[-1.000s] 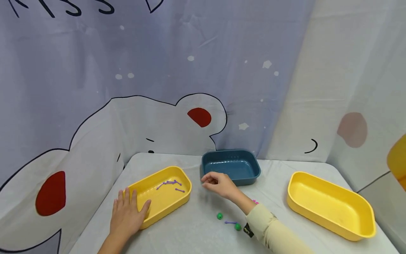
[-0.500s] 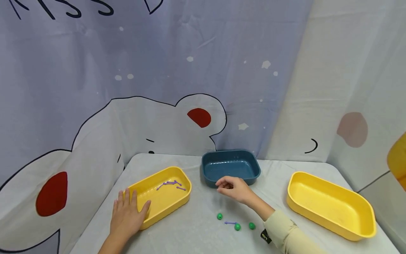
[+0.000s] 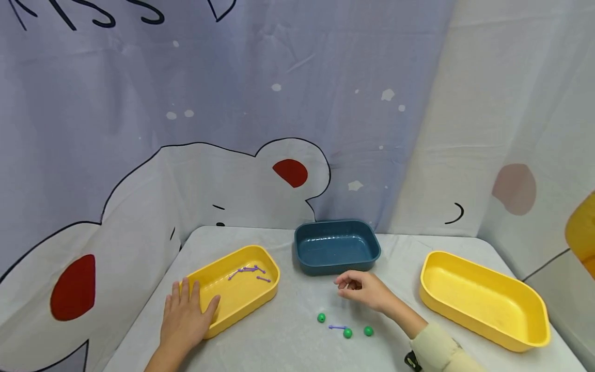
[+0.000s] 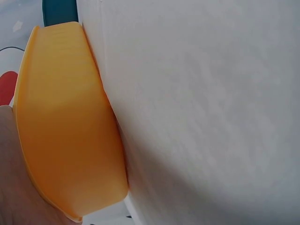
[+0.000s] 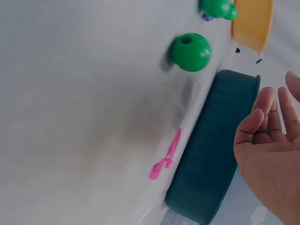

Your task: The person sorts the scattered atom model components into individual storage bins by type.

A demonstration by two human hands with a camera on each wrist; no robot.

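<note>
My left hand (image 3: pixel 185 316) rests on the near left end of a yellow tray (image 3: pixel 223 326), fingers extended over its rim and thumb spread along the near side. Several small purple rods with knobbed ends (image 3: pixel 248 269) lie inside that tray. My right hand (image 3: pixel 367 290) hovers above the table in front of a dark blue bin (image 3: pixel 337 269), its fingers loosely curled; nothing shows between them. Nearer the front, three green beads (image 3: pixel 347 333) and one purple rod (image 3: pixel 337 327) lie on the table. A pink piece (image 5: pixel 168 159) shows on the table in the right wrist view.
A second yellow tray (image 3: pixel 483 305) stands at the right of the white-covered table (image 3: pixel 279 351). A printed curtain (image 3: pixel 232 93) hangs behind the table and along its right side.
My right hand has moved right and toward me, away from the space beside the left yellow tray. A third green bead, earlier hidden by the sleeve, is visible. My left hand stays put.
</note>
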